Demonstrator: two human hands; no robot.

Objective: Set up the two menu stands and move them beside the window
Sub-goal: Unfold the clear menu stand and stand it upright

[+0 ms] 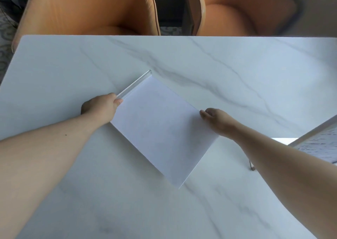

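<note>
A clear acrylic menu stand (160,127) with a blank white sheet in it lies tilted diagonally at the middle of the white marble table (237,70). Its thick transparent base bar points to the far left. My left hand (102,107) grips the near end of that base bar. My right hand (217,119) pinches the sheet's right corner. A second menu stand (317,142), showing printed text, sits at the table's right edge, partly cut off by the frame and partly behind my right forearm.
Two orange upholstered chairs (87,8) (237,10) stand behind the table's far edge. Patterned carpet (5,43) shows at the far left. Bare marble lies on all sides of the central stand.
</note>
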